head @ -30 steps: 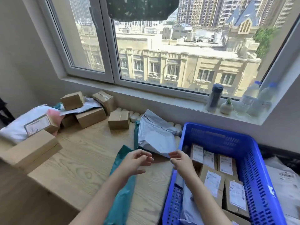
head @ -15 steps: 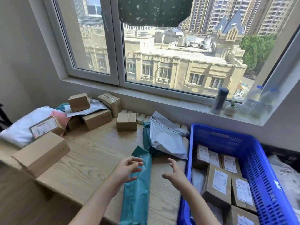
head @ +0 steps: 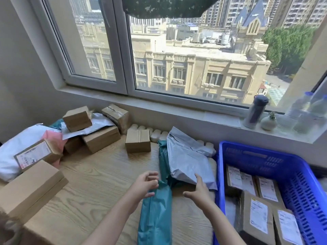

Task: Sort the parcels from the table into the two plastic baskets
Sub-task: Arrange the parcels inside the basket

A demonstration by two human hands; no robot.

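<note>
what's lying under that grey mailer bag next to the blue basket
A teal mailer bag runs beneath the grey mailer bag, showing above and below it. The covered middle stretch, and anything else beneath, can't be seen.

Pale grained wood table, matt brown cardboard boxes, crinkled glossy plastic mailers, perforated blue plastic basket.

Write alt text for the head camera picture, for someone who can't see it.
A person's two bare hands, left hand and right hand, reach over a wooden table toward a grey mailer bag and a teal mailer bag. Cardboard boxes crowd the table's left; a blue basket holds labelled parcels.
</note>
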